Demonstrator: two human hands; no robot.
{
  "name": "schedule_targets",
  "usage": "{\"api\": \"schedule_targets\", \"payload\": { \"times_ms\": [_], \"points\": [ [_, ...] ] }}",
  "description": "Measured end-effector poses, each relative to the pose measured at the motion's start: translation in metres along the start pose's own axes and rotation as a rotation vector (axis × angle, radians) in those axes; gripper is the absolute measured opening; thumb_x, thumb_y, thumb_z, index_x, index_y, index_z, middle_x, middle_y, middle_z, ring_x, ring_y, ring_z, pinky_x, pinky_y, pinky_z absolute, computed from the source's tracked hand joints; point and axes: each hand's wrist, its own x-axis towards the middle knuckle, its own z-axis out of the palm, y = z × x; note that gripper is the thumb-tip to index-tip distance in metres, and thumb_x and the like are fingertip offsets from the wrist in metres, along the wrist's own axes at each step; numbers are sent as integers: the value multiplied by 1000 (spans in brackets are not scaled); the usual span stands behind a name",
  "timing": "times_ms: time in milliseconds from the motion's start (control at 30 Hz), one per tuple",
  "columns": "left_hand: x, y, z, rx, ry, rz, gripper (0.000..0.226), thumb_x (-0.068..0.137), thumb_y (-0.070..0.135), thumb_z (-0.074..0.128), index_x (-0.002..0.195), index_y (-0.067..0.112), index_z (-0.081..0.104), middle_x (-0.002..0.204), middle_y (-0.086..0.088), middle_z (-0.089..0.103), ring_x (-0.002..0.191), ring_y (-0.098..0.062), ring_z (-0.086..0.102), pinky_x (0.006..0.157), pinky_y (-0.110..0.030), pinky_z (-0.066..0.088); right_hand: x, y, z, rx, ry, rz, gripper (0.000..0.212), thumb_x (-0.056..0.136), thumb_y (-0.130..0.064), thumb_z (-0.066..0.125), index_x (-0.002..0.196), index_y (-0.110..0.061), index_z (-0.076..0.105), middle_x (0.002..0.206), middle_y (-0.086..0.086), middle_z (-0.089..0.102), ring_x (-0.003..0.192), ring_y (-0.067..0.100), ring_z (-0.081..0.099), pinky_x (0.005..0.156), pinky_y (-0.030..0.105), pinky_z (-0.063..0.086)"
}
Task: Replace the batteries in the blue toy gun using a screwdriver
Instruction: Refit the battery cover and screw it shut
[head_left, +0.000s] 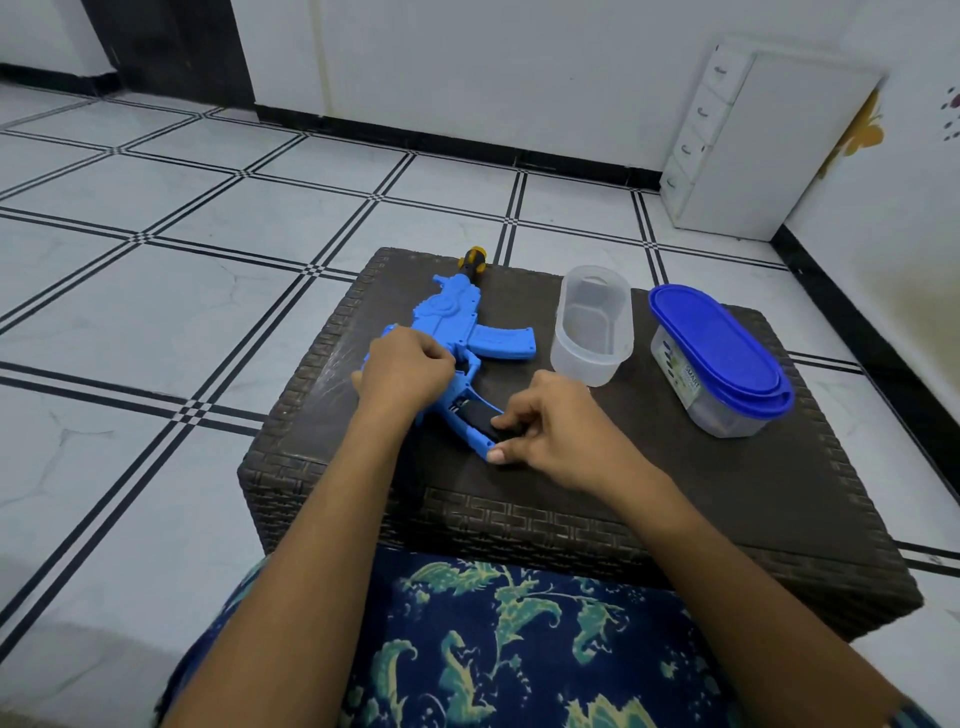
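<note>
- A blue plastic toy gun (457, 332) lies flat on a dark brown woven-wicker table (727, 493) in the middle of the frame, muzzle toward the upper part of the picture and grip end toward the lower centre.
- The left hand (402, 371) presses down on the gun's body just left of the trigger area, fingers curled closed over the blue plastic.
- The right hand (553, 426) sits at the lower end of the grip, its thumb and fingertips (496, 456) pinched narrowly on a black piece (480, 418) that lies in the opened grip compartment; I cannot tell whether that piece is a battery or a cover.
- A screwdriver with a black and yellow handle (474, 260) lies at the far edge of the table, just beyond the muzzle, at upper centre; its shaft is hidden behind the gun.
- An open, clear oval plastic container (592, 327) stands to the right of the gun, near the magazine but apart from it.
- Further right stands a clear oval plastic box with a blue lid (719, 358), with a second blue lid stacked on it; dark contents show through its lower wall.
- A dark blue cloth with a green leaf print (519, 649) fills the lower centre.
- The floor (182, 286) is white tile with black lines, and a white drawer unit (753, 140) stands at the upper right.
</note>
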Motion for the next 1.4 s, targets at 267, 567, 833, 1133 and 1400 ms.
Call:
{"api": "schedule_targets", "payload": {
  "times_ms": [267,567,833,1133,1400],
  "points": [
    [-3,2,-2,41,-10,2,18,78,18,56,72,16,72,83,0,71,87,-24,64,92,-48,51,1,4,0,-82,-55,-105,32,77,-28,82,107,-19,74,112,-5,45,110,15,43,95,30,41],
    [-3,4,-16,141,-388,80,50,62,34,89,108,29,71,78,10,48,85,-16,52,84,-32,44,10,22,-8,53,-135,-142,29,84,-5,73,110,-20,76,101,-5,69,90,9,64,82,26,52],
    [0,1,-9,129,-349,113,41,67,28,87,105,26,72,69,7,45,107,-34,59,87,-38,42,12,32,-4,105,-66,-125,24,88,7,62,103,-11,69,88,-2,68,79,-9,67,70,8,47],
    [-2,-1,-8,119,-297,75,28,55,37,89,69,39,65,75,11,53,98,-28,61,100,-51,42,10,23,-15,43,-27,-48,22,83,-7,77,104,-12,74,92,-4,70,85,4,64,77,16,50],
    [-8,3,-3,205,-332,53,72,9,76,67,72,44,54,111,2,52,112,-26,55,101,-50,42,-7,60,-58,-35,354,435,3,84,-15,75,87,-17,75,82,-2,70,81,11,63,79,31,54]
  ]
}}
